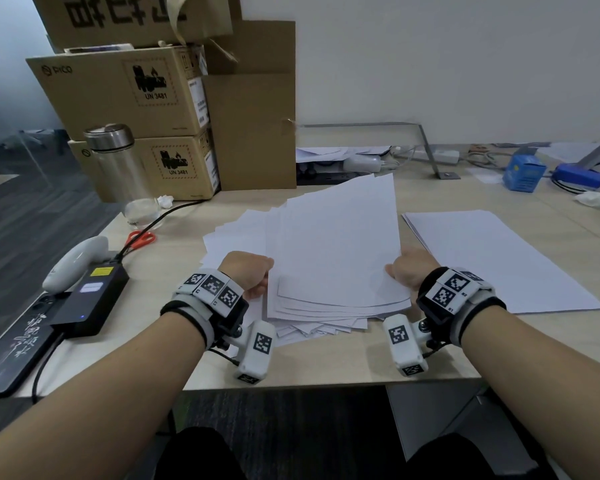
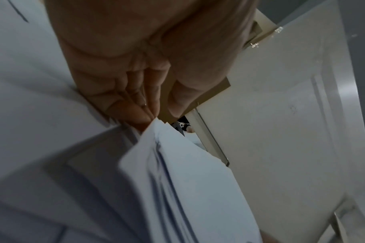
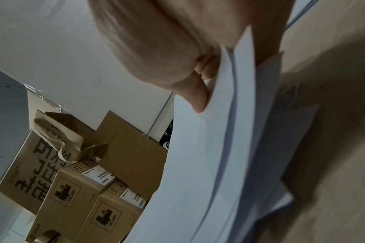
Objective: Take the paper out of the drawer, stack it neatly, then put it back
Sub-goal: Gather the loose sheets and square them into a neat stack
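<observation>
Both forearms come in from 6 o'clock w/ wrist rigs; left hand (image 1: 250, 271) pinches the loose paper pile (image 1: 326, 244) at its 9 o'clock edge, fingers curled under and thumb on top; right hand (image 1: 411, 271) clamps the 3 o'clock edge, thumb (image 3: 198, 97) pressed onto the top sheet; both grips closed on paper, not apart. Pile sits on the desk (image 1: 326, 365) at centre, fanned out, corners splayed toward 11 and 12 o'clock, near edges staggered; a squared second stack (image 1: 499, 258) lies flat at 3 o'clock, just beside. Drawer not clearly in view.

Step in hand, prob.: gathering and squaring the loose sheets. To do it well: loosen the pinch so sheets can slide; tip pile upright and tap long edge on desk, then short edge; keep palms as side guides; don't crease corners; a tight grip would lock in the skew; lower sheets at 6 o'clock may drop out if lifted too fast.
</observation>
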